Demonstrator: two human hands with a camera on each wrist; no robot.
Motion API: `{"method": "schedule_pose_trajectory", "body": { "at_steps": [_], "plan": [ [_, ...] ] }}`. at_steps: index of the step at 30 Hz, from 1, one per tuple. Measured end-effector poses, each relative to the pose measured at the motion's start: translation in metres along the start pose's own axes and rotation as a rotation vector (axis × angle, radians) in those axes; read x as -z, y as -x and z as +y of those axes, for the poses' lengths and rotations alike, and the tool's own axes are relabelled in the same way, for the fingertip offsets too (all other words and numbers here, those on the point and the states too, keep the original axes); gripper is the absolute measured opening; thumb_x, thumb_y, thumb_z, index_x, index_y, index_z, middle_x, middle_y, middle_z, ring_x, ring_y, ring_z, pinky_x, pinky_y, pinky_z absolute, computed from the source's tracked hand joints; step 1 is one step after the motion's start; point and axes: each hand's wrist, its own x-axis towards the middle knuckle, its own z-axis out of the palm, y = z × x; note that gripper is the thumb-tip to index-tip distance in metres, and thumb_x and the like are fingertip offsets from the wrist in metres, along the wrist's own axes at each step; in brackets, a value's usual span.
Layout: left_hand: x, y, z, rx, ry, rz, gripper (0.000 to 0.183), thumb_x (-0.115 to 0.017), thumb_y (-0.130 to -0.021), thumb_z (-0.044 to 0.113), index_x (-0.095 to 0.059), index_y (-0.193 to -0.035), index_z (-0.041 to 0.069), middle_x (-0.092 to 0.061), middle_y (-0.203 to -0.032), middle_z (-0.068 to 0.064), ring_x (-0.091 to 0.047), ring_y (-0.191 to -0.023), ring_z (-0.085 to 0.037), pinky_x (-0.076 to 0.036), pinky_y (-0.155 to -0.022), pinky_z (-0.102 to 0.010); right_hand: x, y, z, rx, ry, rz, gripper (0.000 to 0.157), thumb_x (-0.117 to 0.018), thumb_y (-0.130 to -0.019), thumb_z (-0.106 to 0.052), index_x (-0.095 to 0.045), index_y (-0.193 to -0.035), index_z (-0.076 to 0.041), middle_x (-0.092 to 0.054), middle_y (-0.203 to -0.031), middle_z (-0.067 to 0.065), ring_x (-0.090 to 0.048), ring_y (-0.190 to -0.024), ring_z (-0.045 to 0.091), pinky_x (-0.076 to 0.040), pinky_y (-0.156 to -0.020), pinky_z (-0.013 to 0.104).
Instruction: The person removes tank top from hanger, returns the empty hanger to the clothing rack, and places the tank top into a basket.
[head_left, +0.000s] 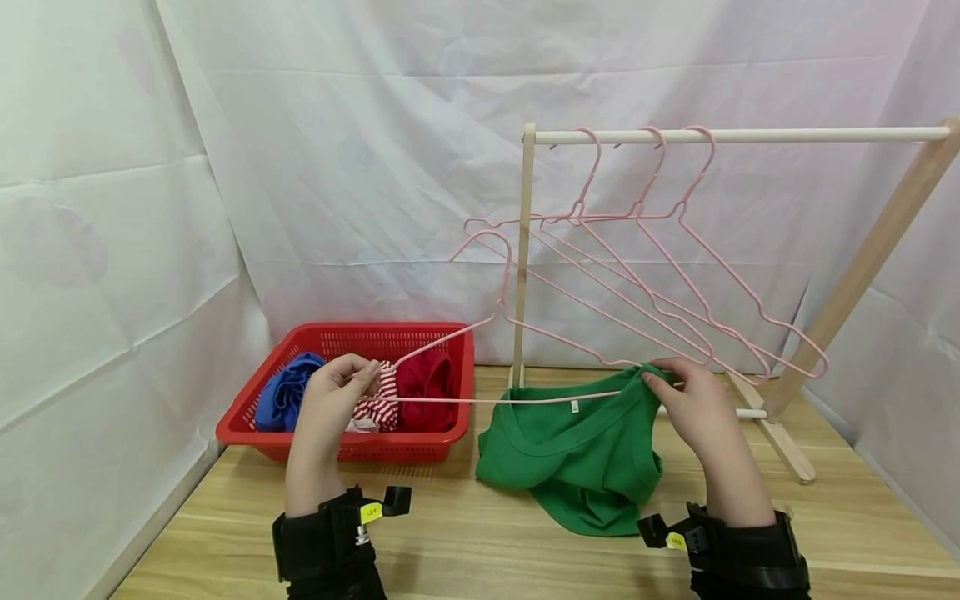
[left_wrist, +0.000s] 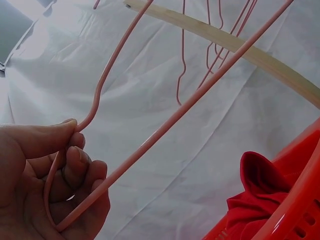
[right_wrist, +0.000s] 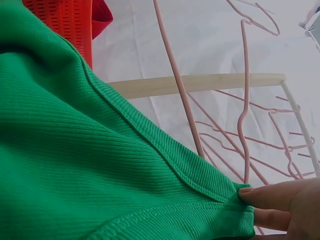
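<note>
A pink clothes hanger (head_left: 551,332) is held up level in front of the rack. My left hand (head_left: 335,398) pinches its left end between thumb and fingers; in the left wrist view the wire (left_wrist: 145,145) loops through the curled fingers. On the hanger's other end sits one shoulder strap of a green ribbed tank top (head_left: 577,454). That strap is pinched by my right hand (head_left: 693,400), thumb in front. The rest of the top droops toward the table, its white label showing at the neckline. In the right wrist view the green fabric (right_wrist: 100,165) covers the hanger's tip.
A red basket (head_left: 225,429) at the left holds blue, striped and red clothes. On the right, a wooden rack (head_left: 862,267) with a white rail (head_left: 810,135) carries 3 pink hangers (head_left: 693,196). White cloth (head_left: 360,167) hangs behind the wooden table (head_left: 450,533).
</note>
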Motion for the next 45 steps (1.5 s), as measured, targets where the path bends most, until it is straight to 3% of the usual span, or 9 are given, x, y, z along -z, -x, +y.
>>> {"method": "schedule_pose_trajectory", "body": {
  "at_steps": [8, 17, 23, 33, 45],
  "plan": [
    [0.001, 0.001, 0.001, 0.015, -0.016, 0.004, 0.028, -0.058, -0.099, 0.023, -0.060, -0.089, -0.002, -0.058, -0.087, -0.026, -0.056, -0.078, -0.022, -0.049, -0.071, -0.026, 0.000, -0.001, 0.004, -0.038, 0.028, -0.017, 0.047, -0.050, -0.102, -0.030, -0.053, -0.132, 0.005, -0.057, -0.122, 0.030, -0.053, -0.110, 0.048, -0.047, -0.080, 0.056],
    [0.002, 0.001, 0.001, 0.038, 0.002, 0.019, 0.032, -0.057, -0.100, 0.024, -0.059, -0.094, -0.008, -0.059, -0.081, -0.009, -0.056, -0.080, -0.020, -0.050, -0.075, -0.031, 0.001, -0.001, 0.006, -0.051, 0.049, -0.041, 0.044, -0.049, -0.102, -0.027, -0.054, -0.132, 0.005, -0.057, -0.121, 0.032, -0.054, -0.107, 0.049, -0.048, -0.077, 0.055],
    [0.002, 0.001, 0.001, 0.028, 0.031, 0.002, 0.029, -0.056, -0.100, 0.023, -0.059, -0.092, -0.005, -0.058, -0.078, -0.005, -0.056, -0.078, -0.018, -0.050, -0.075, -0.030, 0.001, 0.000, 0.006, -0.066, 0.040, -0.064, 0.053, -0.048, -0.101, -0.040, -0.052, -0.134, 0.002, -0.058, -0.121, 0.030, -0.054, -0.107, 0.048, -0.048, -0.076, 0.054],
    [0.000, 0.001, 0.001, 0.017, 0.009, -0.030, 0.027, -0.056, -0.100, 0.023, -0.060, -0.089, -0.001, -0.056, -0.077, -0.006, -0.054, -0.075, -0.019, -0.050, -0.071, -0.028, 0.001, 0.003, -0.001, 0.029, -0.006, -0.054, 0.065, -0.068, -0.091, -0.041, -0.050, -0.137, 0.001, -0.061, -0.119, 0.022, -0.059, -0.103, 0.038, -0.051, -0.075, 0.048],
    [-0.005, 0.000, 0.004, -0.009, -0.028, -0.049, 0.024, -0.060, -0.098, 0.022, -0.061, -0.086, 0.001, -0.057, -0.074, -0.009, -0.053, -0.070, -0.020, -0.046, -0.062, -0.029, 0.003, 0.008, -0.013, 0.051, -0.017, -0.053, 0.058, -0.063, -0.088, -0.057, -0.065, -0.119, -0.007, -0.065, -0.109, 0.013, -0.062, -0.090, 0.027, -0.051, -0.069, 0.041]
  ]
}}
